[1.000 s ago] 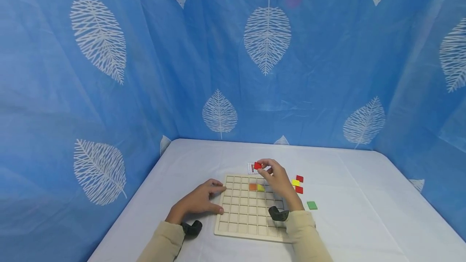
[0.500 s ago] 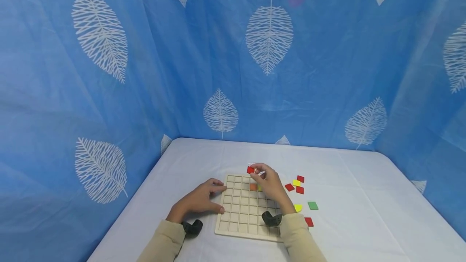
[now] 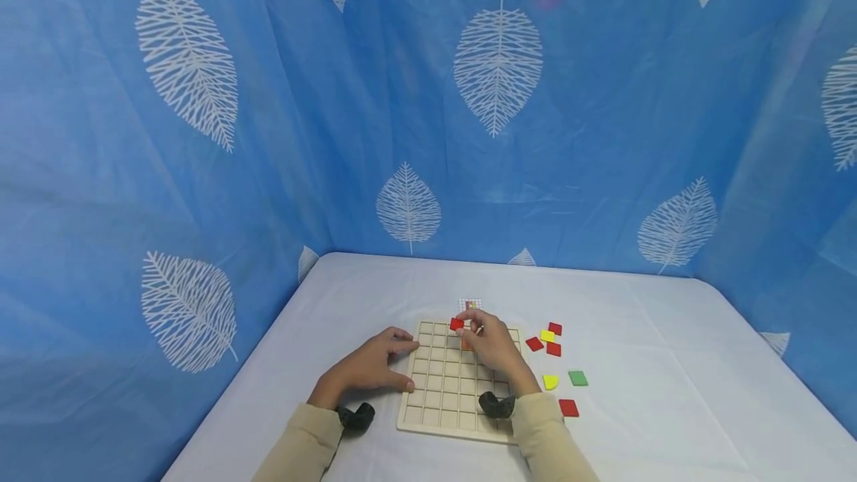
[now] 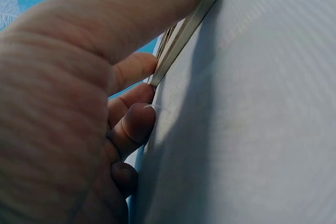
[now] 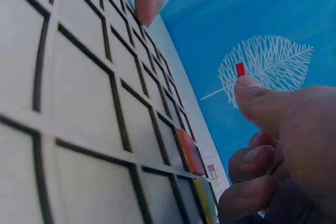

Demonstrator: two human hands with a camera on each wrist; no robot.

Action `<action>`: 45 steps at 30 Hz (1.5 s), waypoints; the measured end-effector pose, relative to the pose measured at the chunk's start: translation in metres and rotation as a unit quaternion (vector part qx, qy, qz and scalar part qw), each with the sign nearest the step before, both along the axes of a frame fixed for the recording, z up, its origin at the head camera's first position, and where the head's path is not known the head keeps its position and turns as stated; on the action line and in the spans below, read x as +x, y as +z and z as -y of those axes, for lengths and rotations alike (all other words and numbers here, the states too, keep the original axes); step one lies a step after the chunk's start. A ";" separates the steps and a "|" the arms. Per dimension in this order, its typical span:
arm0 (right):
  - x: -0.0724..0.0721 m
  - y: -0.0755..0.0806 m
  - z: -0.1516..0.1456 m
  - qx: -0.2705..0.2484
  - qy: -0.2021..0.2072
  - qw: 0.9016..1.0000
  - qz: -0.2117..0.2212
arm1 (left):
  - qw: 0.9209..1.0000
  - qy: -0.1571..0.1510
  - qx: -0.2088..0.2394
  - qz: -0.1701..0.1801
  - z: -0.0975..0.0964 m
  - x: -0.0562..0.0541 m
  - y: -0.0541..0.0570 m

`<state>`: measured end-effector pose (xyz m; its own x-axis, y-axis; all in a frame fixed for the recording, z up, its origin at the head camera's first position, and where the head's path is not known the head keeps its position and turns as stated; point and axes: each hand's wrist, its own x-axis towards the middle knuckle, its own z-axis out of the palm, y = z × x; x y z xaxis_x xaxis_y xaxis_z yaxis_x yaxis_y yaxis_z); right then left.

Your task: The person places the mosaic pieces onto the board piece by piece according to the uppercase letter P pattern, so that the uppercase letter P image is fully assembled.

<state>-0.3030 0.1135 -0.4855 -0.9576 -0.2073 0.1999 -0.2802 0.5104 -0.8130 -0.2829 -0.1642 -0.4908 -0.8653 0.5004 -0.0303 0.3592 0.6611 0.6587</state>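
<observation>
A pale wooden grid board (image 3: 431, 400) lies on the table. My right hand (image 3: 492, 344) pinches a red square tile (image 3: 457, 323) between thumb and fingers over the board's far rows. In the right wrist view, the tile (image 5: 240, 70) juts past my thumb tip, apart from the board. An orange tile (image 5: 189, 151) and a yellow tile (image 5: 205, 199) sit side by side in grid cells; in the head view my right hand hides the yellow one. My left hand (image 3: 368, 364) rests against the board's left edge, thumb and fingertips spread along it.
Behind the board lies a small printed grid card (image 3: 470, 304), partly covered by my right hand. To the right are loose tiles: several red (image 3: 568, 407), a yellow square (image 3: 547, 335), a rounded yellow one (image 3: 550, 381) and a green one (image 3: 578, 378). Blue curtains surround the table.
My right hand has carried the red tile from over the card toward me and slightly left, over the board's far edge. More card and loose tiles show. The left hand stays put.
</observation>
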 end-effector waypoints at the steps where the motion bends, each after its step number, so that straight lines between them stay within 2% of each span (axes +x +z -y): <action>1: 0.000 -0.001 0.001 0.004 0.001 1.000 0.001 | 1.000 0.001 0.000 0.000 0.000 0.000 0.000; 10: 0.002 -0.006 0.004 0.017 0.003 1.000 0.024 | 1.000 0.003 0.004 0.004 0.000 0.003 -0.001; 16: 0.004 -0.007 0.005 0.050 -0.001 0.999 -0.004 | 1.000 -0.001 0.002 -0.004 -0.001 0.002 0.000; 25: 0.003 -0.011 0.006 0.088 -0.012 0.996 -0.012 | 1.000 -0.002 -0.003 -0.004 -0.001 0.001 -0.001; 33: 0.002 -0.013 0.007 0.107 -0.008 0.994 -0.029 | 1.000 0.001 0.002 0.002 0.000 0.000 -0.001; 45: 0.001 -0.014 0.009 0.121 -0.016 0.992 -0.030 | 1.000 0.001 0.000 0.001 -0.001 0.001 0.000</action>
<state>-0.3017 0.1045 -0.4993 -0.9525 -0.2253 0.2050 -0.3046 0.6977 -0.6485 -0.2822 -0.1634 -0.4913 -0.8660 0.4990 -0.0326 0.3566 0.6620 0.6592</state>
